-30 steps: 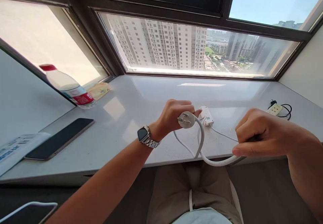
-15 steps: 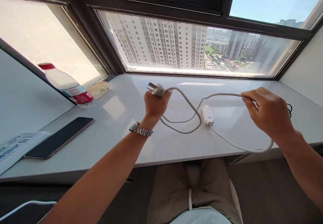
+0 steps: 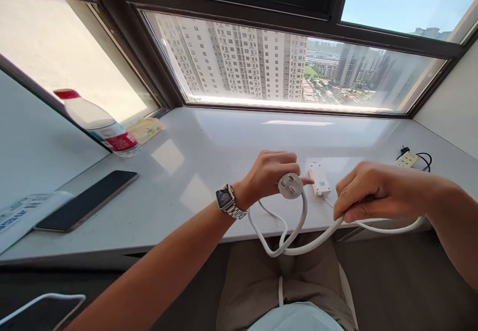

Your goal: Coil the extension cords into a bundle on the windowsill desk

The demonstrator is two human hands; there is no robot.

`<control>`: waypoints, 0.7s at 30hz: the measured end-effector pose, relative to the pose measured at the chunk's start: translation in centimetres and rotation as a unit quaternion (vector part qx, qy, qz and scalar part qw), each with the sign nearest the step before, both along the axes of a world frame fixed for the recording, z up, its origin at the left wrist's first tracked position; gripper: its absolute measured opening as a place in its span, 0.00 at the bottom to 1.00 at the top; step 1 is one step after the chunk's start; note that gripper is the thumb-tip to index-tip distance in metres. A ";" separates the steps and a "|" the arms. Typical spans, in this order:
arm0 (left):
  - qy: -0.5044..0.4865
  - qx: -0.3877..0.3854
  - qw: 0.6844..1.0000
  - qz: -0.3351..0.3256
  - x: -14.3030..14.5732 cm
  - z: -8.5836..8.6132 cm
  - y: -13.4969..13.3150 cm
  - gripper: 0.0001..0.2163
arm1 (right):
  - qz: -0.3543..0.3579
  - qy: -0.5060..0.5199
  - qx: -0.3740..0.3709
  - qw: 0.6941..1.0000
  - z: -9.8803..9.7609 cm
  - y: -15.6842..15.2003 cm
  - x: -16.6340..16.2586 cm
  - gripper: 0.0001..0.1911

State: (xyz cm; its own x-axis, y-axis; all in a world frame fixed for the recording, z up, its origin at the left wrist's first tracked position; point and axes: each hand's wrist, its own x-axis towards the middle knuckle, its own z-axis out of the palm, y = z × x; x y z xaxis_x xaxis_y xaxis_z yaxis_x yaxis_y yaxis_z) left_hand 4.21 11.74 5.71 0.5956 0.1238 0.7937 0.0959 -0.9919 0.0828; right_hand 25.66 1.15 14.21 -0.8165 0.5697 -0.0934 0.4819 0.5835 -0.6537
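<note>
My left hand (image 3: pixel 269 175), with a metal watch on the wrist, is closed on a white three-pin plug (image 3: pixel 290 185) whose prongs face me. From the plug a thick white cable (image 3: pixel 298 236) hangs in loops below the sill's front edge and runs to my right hand (image 3: pixel 368 191), which is closed around it. Between the two hands, a small white box on the cable (image 3: pixel 320 178) lies on the white windowsill (image 3: pixel 209 157).
A water bottle with a red cap (image 3: pixel 99 123) and a yellow packet (image 3: pixel 146 129) lie at the left of the sill, a black phone (image 3: pixel 86 200) and a printed box (image 3: pixel 18 215) nearer me. A white power strip with a black cord (image 3: pixel 409 159) sits at the right. Large windows stand behind.
Both hands came back down toward me from a stretched-apart hold over the sill. The cable now hangs in loops between them and the plug's prongs face me again.
</note>
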 end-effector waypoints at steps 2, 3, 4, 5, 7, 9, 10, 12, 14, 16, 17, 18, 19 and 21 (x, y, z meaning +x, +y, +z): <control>-0.007 -0.007 0.999 -0.044 0.8 0.1 -1.4 0.20 | -0.005 0.040 -0.019 0.999 -0.8 1.6 0.2 0.18; -0.014 -0.017 0.998 -0.067 1.2 0.1 -2.0 0.20 | -0.011 0.052 -0.029 0.998 -1.2 2.3 0.4 0.19; -0.021 -0.030 0.995 -0.088 1.6 0.1 -2.4 0.20 | -0.017 0.062 -0.040 0.997 -1.7 2.9 0.6 0.20; -0.033 -0.045 0.993 -0.109 2.0 0.1 -2.7 0.21 | -0.023 0.073 -0.053 0.996 -2.1 3.4 0.7 0.21; -0.063 -0.083 0.985 -0.139 2.7 0.0 -3.0 0.21 | -0.038 0.095 -0.079 0.992 -2.9 4.1 0.8 0.23; -0.111 -0.138 0.973 -0.147 3.4 -0.1 -3.0 0.21 | -0.069 0.118 -0.091 0.986 -3.4 4.4 0.6 0.24; -0.139 -0.172 0.965 -0.142 3.7 -0.2 -3.0 0.19 | -0.092 0.130 -0.092 0.983 -3.6 4.5 0.5 0.25; -0.181 -0.249 0.943 -0.128 4.1 -0.2 -2.8 0.17 | -0.146 0.153 -0.084 0.974 -4.2 4.8 0.2 0.27; -0.214 -0.326 0.912 -0.123 4.1 -0.2 -2.5 0.16 | -0.196 0.167 -0.080 0.963 -5.0 5.2 0.1 0.29; -0.256 -0.404 0.869 -0.125 3.7 0.1 -2.0 0.17 | -0.242 0.168 -0.101 0.950 -6.1 5.7 0.7 0.28; -0.285 -0.438 0.844 -0.121 3.3 0.2 -1.7 0.18 | -0.263 0.171 -0.124 0.941 -6.8 5.9 1.3 0.28; -0.316 -0.465 0.819 -0.113 2.9 0.4 -1.3 0.20 | -0.283 0.181 -0.152 0.929 -7.6 6.1 2.0 0.27; -0.345 -0.481 0.799 -0.101 2.3 0.6 -0.9 0.21 | -0.300 0.200 -0.181 0.915 -8.4 6.1 2.9 0.26; -0.396 -0.481 0.778 -0.075 1.1 1.0 -0.1 0.24 | -0.323 0.260 -0.227 0.881 -10.1 6.0 4.7 0.23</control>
State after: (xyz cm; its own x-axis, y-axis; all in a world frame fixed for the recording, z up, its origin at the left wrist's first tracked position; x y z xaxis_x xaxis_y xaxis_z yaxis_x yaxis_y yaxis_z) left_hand 5.30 11.60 6.72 0.0304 0.8643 0.5020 -0.4739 -0.4297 0.7686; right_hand 30.39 7.13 4.15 -0.3348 0.9317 -0.1405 0.1834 -0.0818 -0.9796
